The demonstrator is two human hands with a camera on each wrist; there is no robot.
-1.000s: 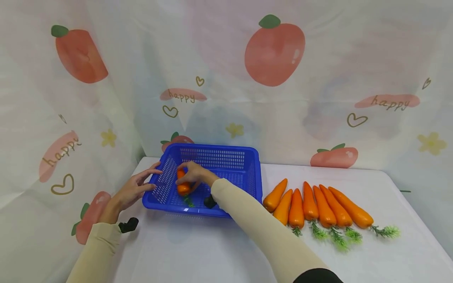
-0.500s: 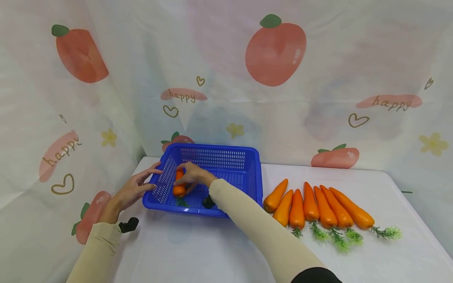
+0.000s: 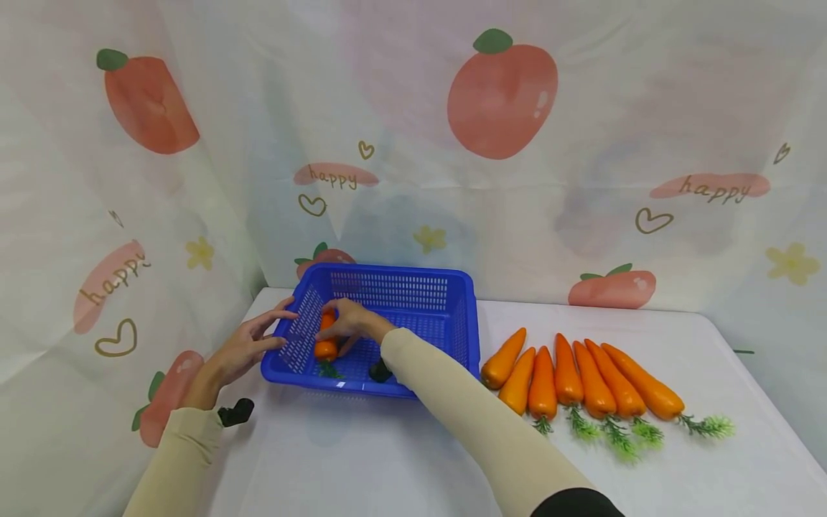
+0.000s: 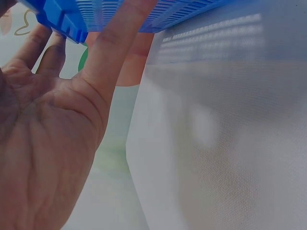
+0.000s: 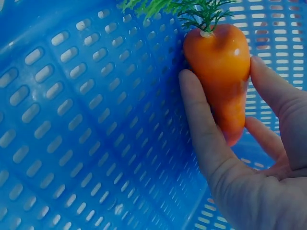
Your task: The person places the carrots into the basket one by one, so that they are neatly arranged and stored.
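- Head view: the right hand [image 3: 349, 321] reaches into the blue basket [image 3: 413, 291] at centre left of the frame, fingers curled round a carrot [image 3: 326, 347] that lies low by the basket's left wall, leaves toward the near edge. The left hand [image 3: 248, 345] rests against the outside of that left wall, fingers straight and spread, holding nothing. Six more carrots [image 3: 568, 377] lie in a row on the white tabletop [image 3: 362, 459] just right of the basket, leaves pointing to the lower edge of the frame. By the look of it one carrot is in and not yet let go, and six are left outside.
- Left wrist view: the left hand [image 4: 53, 143] fills the left half of the frame, palm open, straight fingers [image 4: 112, 45] touching the basket's [image 4: 62, 21] rim at the upper left. The tabletop [image 4: 220, 153] takes up the right half.
- Right wrist view: the right hand [image 5: 240, 158] at lower right pinches the carrot [image 5: 223, 72] between thumb and fingers, its green leaves [image 5: 192, 9] at the upper edge, its body close against the basket's slotted wall [image 5: 72, 120]. Whether it touches the floor of the basket I cannot tell.
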